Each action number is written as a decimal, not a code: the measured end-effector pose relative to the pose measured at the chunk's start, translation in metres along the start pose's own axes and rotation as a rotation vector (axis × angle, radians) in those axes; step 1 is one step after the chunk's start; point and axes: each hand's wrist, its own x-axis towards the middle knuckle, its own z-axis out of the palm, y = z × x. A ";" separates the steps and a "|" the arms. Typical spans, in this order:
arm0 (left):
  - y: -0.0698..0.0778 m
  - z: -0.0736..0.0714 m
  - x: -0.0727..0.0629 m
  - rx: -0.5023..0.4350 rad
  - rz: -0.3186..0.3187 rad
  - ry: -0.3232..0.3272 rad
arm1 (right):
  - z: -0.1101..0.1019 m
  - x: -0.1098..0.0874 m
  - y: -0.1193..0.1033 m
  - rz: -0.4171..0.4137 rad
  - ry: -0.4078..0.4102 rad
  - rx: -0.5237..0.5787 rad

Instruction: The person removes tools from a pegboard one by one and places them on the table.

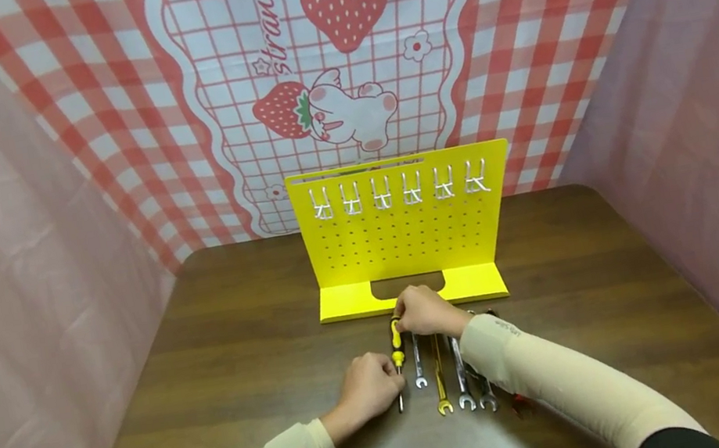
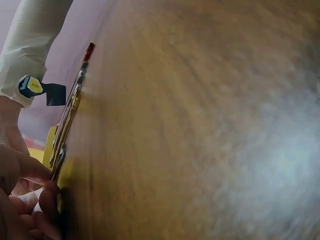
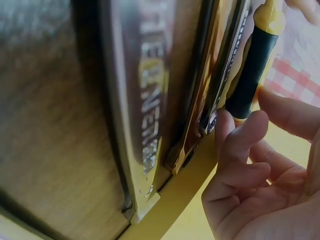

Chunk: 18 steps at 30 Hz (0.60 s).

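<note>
A screwdriver with a yellow-and-black handle (image 1: 396, 338) lies on the table, its thin shaft toward me. My left hand (image 1: 368, 385) pinches it low, at the shaft; in the left wrist view, thumb and finger (image 2: 37, 170) meet there. Thumb and fingers of my right hand (image 1: 427, 311) hold the handle's far end, seen closely in the right wrist view beside the black grip (image 3: 251, 70). Just right of the screwdriver lie a small silver wrench (image 1: 418, 363), a gold wrench (image 1: 440, 381) and a larger silver wrench (image 1: 462, 381). My right forearm partly hides others.
Behind the hands stands a yellow pegboard (image 1: 404, 236) with a row of metal hooks (image 1: 381, 193) along its top. Another wrench (image 1: 488, 399) and a red-ended item (image 1: 522, 405) lie right, under the forearm. A checked cloth (image 1: 117, 98) hangs behind the wooden table (image 1: 228, 333).
</note>
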 end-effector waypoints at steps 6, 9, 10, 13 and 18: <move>0.001 -0.004 -0.001 0.005 -0.017 -0.038 | 0.002 -0.001 0.001 -0.025 0.007 -0.036; 0.001 -0.005 -0.002 -0.002 -0.024 -0.047 | 0.002 -0.001 0.001 -0.024 0.013 -0.035; 0.001 -0.005 -0.002 -0.006 -0.026 -0.050 | 0.002 -0.002 0.002 -0.023 0.012 -0.030; 0.001 -0.005 -0.002 -0.016 -0.030 -0.056 | 0.000 -0.003 0.003 -0.017 -0.006 -0.007; 0.002 -0.006 0.002 -0.038 -0.034 -0.060 | -0.009 -0.002 0.003 -0.009 -0.013 0.043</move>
